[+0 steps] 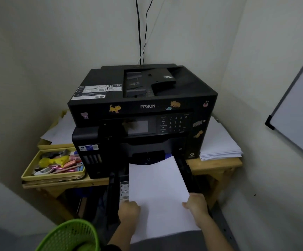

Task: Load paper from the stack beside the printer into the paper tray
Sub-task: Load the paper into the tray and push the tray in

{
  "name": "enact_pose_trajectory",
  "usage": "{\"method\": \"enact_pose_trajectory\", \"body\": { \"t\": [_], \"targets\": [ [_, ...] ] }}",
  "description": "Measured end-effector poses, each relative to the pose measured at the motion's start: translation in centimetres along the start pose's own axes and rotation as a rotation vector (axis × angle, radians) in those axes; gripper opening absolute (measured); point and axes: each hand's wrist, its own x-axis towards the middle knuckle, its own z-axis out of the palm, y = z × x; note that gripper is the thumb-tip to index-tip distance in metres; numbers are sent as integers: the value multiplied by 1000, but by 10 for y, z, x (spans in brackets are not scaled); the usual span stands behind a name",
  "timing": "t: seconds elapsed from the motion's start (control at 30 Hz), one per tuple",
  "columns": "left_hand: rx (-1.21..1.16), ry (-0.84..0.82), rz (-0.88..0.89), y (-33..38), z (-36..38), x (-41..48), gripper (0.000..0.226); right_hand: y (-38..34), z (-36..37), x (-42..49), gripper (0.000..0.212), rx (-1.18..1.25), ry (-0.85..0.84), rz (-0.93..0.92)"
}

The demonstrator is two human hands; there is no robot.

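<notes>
A black Epson printer (143,109) stands on a wooden table. Its black paper tray (115,192) is pulled out at the front, below the table edge. A batch of white paper (159,192) lies over the tray, its far end at the printer's slot. My left hand (129,210) grips the batch's left edge. My right hand (196,203) grips its right edge. The stack of white paper (217,144) sits on the table to the right of the printer.
A yellow tray of pens and small items (54,163) sits left of the printer, with loose sheets (60,131) behind it. A green mesh basket (71,236) stands at the lower left. A whiteboard (299,113) leans at the right wall. Cables (139,29) hang behind.
</notes>
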Motion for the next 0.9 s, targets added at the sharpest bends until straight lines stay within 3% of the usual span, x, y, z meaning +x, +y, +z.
{"method": "enact_pose_trajectory", "body": {
  "t": [0.07,0.17,0.27,0.47,0.63,0.9],
  "targets": [
    [-44,-4,2,-2,2,-2,32,2,1,1,20,45,15,-11],
    [-306,32,-26,-3,3,-6,49,2,3,2,21,93,22,-17],
    [-377,58,-26,-6,2,-6,55,-6,4,5,23,68,-18,12],
    [-305,56,-26,-1,-2,-1,51,-9,5,17,30,191,-62,146],
    [-177,5,6,5,-4,9,51,-14,10,21,10,203,-10,117],
    [-75,-32,-45,20,-10,34,38,-17,23,41,38,210,11,96]
  ]
}}
